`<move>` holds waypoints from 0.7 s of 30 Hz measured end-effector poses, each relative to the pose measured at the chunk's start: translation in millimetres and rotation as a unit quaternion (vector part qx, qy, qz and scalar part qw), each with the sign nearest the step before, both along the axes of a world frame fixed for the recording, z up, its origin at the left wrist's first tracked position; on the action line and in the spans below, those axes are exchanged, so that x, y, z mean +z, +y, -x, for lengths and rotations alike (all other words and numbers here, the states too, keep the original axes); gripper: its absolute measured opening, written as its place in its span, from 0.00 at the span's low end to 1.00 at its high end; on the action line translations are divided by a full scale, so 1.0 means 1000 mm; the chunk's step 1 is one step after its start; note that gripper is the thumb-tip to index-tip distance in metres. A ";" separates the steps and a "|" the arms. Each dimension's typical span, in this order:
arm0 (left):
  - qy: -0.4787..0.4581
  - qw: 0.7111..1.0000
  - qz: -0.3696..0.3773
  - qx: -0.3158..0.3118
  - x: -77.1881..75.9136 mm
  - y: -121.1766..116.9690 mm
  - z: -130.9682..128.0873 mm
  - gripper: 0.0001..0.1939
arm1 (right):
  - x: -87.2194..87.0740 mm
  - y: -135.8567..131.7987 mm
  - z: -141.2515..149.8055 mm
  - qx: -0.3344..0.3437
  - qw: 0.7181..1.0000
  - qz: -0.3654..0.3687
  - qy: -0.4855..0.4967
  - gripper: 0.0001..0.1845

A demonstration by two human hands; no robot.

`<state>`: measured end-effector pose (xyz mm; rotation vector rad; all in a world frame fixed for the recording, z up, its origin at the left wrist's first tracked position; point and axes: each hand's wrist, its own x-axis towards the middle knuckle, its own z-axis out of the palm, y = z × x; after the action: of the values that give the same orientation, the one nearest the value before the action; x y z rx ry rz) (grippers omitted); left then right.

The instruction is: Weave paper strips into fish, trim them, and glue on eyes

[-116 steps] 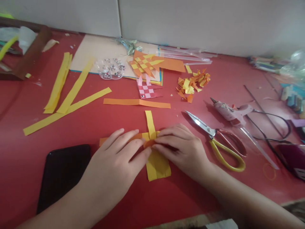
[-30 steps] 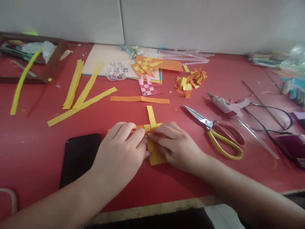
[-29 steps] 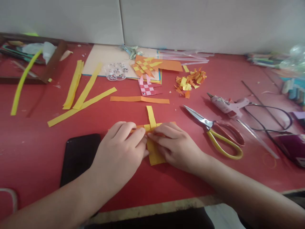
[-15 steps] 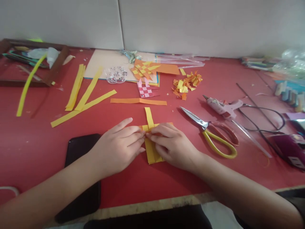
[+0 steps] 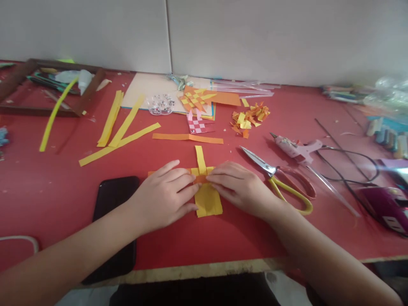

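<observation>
Between my hands lie yellow paper strips [image 5: 208, 205], side by side, with an orange paper strip [image 5: 200, 179] running across them. One yellow strip [image 5: 200, 158] sticks up past the orange one, away from me. My left hand [image 5: 167, 193] has its fingertips on the left part of the orange strip, whose end shows beyond the hand. My right hand [image 5: 240, 187], fingers together, grips the same strip on the right; that end is hidden under the hand. A loose orange strip [image 5: 188, 138] lies just beyond.
Scissors [image 5: 274, 172] and a glue gun [image 5: 296, 148] with its cord lie right. A black phone [image 5: 111, 229] is under my left forearm. Loose yellow strips [image 5: 119, 146], woven paper fish [image 5: 196, 123], googly eyes [image 5: 160, 104], scraps [image 5: 248, 117] and a wooden tray [image 5: 91, 91] lie farther back.
My right hand has shifted right along the orange strip, uncovering more of the yellow strips. My left hand stays near its place. The whole view has shifted slightly.
</observation>
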<state>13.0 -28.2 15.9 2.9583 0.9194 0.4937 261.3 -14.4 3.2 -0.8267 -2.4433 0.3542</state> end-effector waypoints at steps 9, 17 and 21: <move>0.021 1.000 -0.006 0.017 0.004 -0.008 -0.005 0.18 | 0.007 0.007 -0.010 0.037 0.998 0.004 -0.045 0.12; 0.000 0.999 0.036 0.021 -0.002 -0.017 0.001 0.27 | 0.005 0.006 -0.010 0.021 0.999 0.034 -0.021 0.12; 0.008 0.998 0.052 0.034 -0.007 -0.019 0.004 0.28 | 0.003 0.005 -0.010 0.014 0.999 0.036 -0.014 0.12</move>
<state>8.7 -47.4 8.5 2.8509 1.0175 0.4095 271.8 -9.0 6.0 -0.8337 -2.4839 0.4472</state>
